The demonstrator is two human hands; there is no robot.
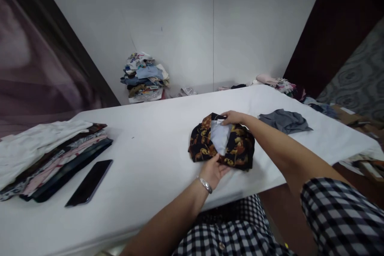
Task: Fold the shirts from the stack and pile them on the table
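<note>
A black garment with an orange print [240,146] lies folded small on the white table [150,144], with a pale grey-white panel showing in its middle. My left hand [213,170] grips its near edge; a silver bracelet sits on that wrist. My right hand [232,117] pinches its far edge at the top.
A stack of folded clothes [45,156] lies at the left, with a black phone [90,182] beside it. A grey garment [283,121] lies crumpled to the right. Piles of clothes sit on the floor by the wall [145,78] and beyond the table's far right corner [279,84].
</note>
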